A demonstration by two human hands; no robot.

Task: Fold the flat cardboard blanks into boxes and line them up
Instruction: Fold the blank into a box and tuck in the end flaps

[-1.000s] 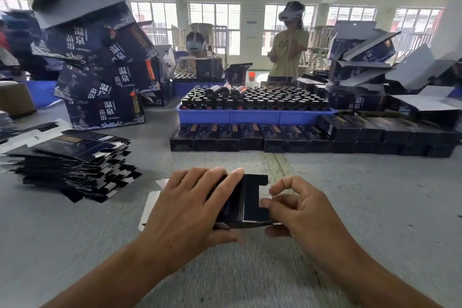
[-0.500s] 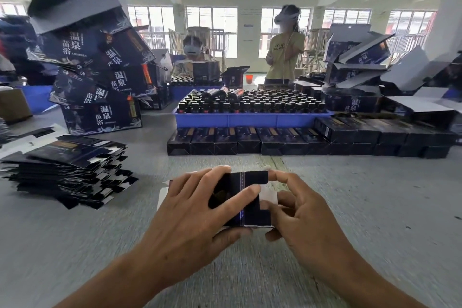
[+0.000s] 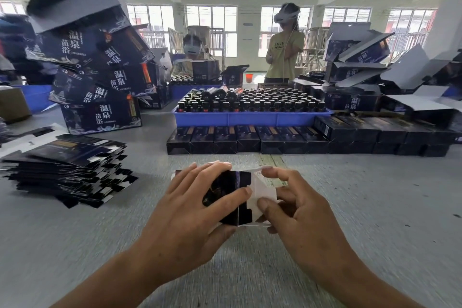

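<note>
Bench (image 3: pixel 375 207): grey, carries all items listed. Carton pile (image 3: pixel 92 70): large dark printed cartons, tilted and stacked, at 10 o'clock. Second pile (image 3: pixel 362 67): opened cartons with pale flaps, at 2 o'clock. Tray (image 3: pixel 250 119): blue, at 12 o'clock, filled with dark-capped bottles (image 3: pixel 262 102). Row (image 3: pixel 250 140): folded dark boxes lined up side by side, touching, just in front of the tray, running toward 2 o'clock. Blanks (image 3: pixel 65 170): flat stack at 9 o'clock, well apart from the hands. Two people wearing headsets beyond the tray. Left hand (image 3: pixel 190 220): fingers spread over the dark top of the box, thumb under its near edge, gripping it. Right hand (image 3: pixel 300 210): fingers curled, pinching the white end flap. Box (image 3: pixel 240 197): half-folded, dark with white inside, at centre, held between both hands just above the bench.
</note>
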